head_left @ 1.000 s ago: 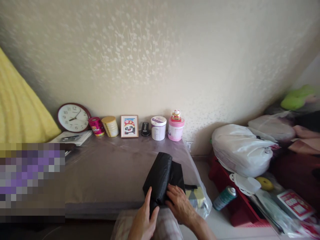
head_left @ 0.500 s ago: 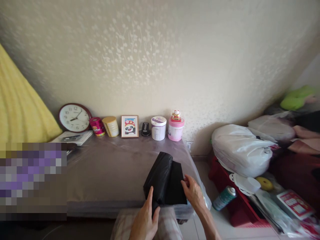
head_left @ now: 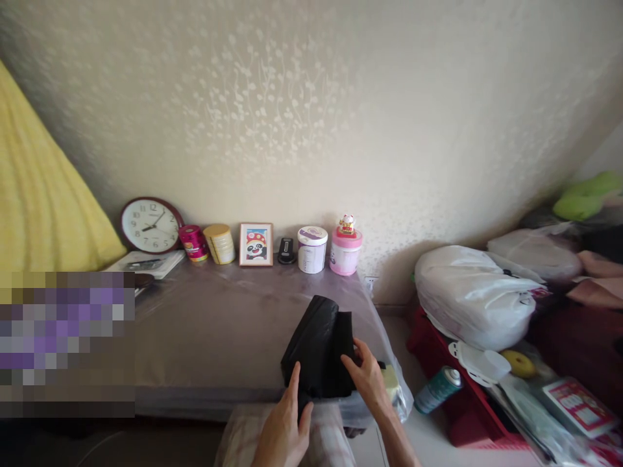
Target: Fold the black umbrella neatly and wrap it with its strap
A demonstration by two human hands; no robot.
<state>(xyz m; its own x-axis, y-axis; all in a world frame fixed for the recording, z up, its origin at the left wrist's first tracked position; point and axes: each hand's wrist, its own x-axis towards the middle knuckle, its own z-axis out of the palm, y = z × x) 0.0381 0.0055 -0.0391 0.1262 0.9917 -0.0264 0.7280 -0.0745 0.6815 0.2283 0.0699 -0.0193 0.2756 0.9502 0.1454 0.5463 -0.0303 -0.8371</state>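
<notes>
A folded black plastic bag [head_left: 318, 344] lies on the grey plastic-covered table [head_left: 219, 331], near its front right corner. My left hand [head_left: 286, 425] pinches the bag's near edge between thumb and fingers. My right hand [head_left: 368, 379] rests on the bag's right edge, fingers curled over the fold. A yellowish object [head_left: 390, 381] lies just right of my right hand, under clear plastic.
Along the wall stand a round clock [head_left: 150, 225], two tins [head_left: 211, 243], a panda picture frame [head_left: 256, 244], a white tub [head_left: 311, 249] and a pink jar [head_left: 345, 250]. White stuffed bags [head_left: 474, 295], a spray can [head_left: 437, 389] and a red crate [head_left: 462, 395] crowd the floor on the right.
My right hand slid from the bag's middle to its right edge and now curls over the fold. The left hand stayed on the near edge.
</notes>
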